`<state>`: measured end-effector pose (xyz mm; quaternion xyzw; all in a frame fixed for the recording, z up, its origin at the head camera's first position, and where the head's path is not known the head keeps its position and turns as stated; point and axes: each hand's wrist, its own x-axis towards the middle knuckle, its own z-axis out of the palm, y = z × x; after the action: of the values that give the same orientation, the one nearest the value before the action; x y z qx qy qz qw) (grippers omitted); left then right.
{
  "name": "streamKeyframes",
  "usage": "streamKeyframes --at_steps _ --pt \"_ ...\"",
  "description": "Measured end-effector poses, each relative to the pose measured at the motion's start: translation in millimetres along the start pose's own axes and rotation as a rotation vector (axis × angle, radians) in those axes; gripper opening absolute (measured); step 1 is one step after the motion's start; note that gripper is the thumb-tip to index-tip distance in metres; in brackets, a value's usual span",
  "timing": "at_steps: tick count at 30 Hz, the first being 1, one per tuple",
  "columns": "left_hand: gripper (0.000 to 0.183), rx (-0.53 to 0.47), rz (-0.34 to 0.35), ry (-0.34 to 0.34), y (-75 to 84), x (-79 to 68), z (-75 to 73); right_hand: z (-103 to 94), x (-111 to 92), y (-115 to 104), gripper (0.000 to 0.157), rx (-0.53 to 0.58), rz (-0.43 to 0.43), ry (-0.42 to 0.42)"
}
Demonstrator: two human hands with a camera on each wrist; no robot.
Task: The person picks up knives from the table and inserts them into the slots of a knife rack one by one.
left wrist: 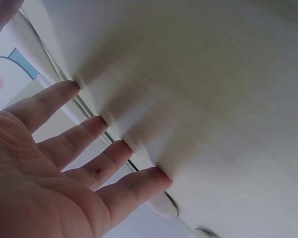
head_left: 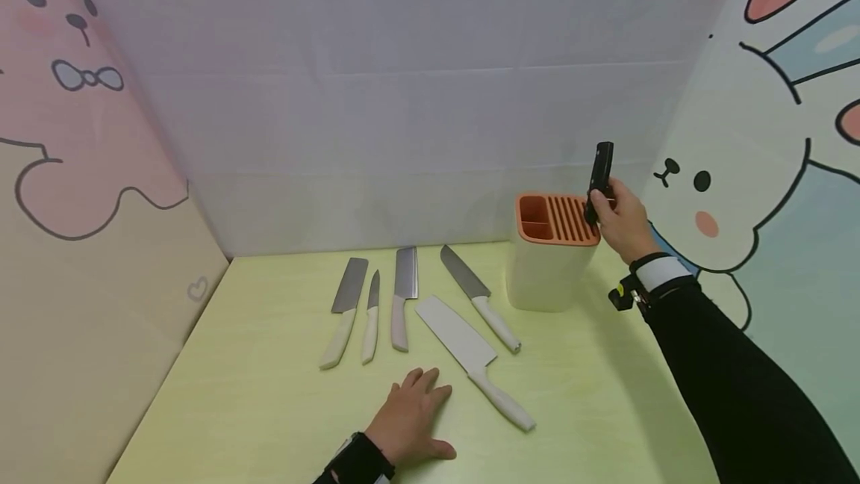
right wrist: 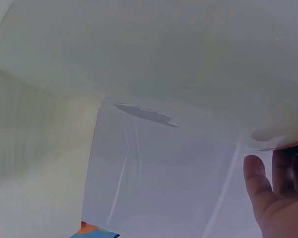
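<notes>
so there's a black handle (head_left: 601,166) up at the right edge of the block (head_left: 546,275), its lower end right at the slotted top. can't see if there's a blade under it, the right hand (head_left: 623,221) and the rim cover that part. the right wrist view is no help either: the block's wall fills most of it, and the fingers are cut off at the side with just a dark sliver by them.

the handle itself is plain black, slim and longish, with a bit of shine. long axis is close to upright, top end leaning slightly right in the head view. right hand is gripping it, thumb on the near side. the block is cream with an orange top, slots on the right half and two square-ish bins on the left.

left of the block, five knives lie on the table (head_left: 222,394): a wide knife (head_left: 347,301), a small knife (head_left: 373,301), a pink-handled knife (head_left: 405,282), a pointed knife (head_left: 470,280) and a white cleaver (head_left: 460,338). all handles face the person. left hand (head_left: 411,417) is spread out near the cleaver, fingertips on the table, holding nothing.
</notes>
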<state>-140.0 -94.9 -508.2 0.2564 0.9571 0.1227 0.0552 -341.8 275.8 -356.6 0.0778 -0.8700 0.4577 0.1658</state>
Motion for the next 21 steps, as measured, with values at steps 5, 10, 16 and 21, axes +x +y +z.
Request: streamKeyframes --at_steps 5,10,16,21 --pt "0.085 -0.012 -0.004 -0.012 1.1 -0.8 0.0 -0.2 -2 1 0.056 0.026 0.032 -0.041" --pt "0.085 -0.015 -0.006 -0.017 1.9 -1.7 0.6 1.0 -4 6 0.057 0.013 0.061 -0.097" --pt "0.085 -0.016 -0.006 -0.013 1.6 -2.1 0.8 3.9 -4 12 0.054 -0.023 0.028 -0.072" --pt "0.085 -0.013 -0.005 -0.007 0.7 -1.9 0.3 8.0 -5 17 0.053 -0.003 0.001 -0.018"
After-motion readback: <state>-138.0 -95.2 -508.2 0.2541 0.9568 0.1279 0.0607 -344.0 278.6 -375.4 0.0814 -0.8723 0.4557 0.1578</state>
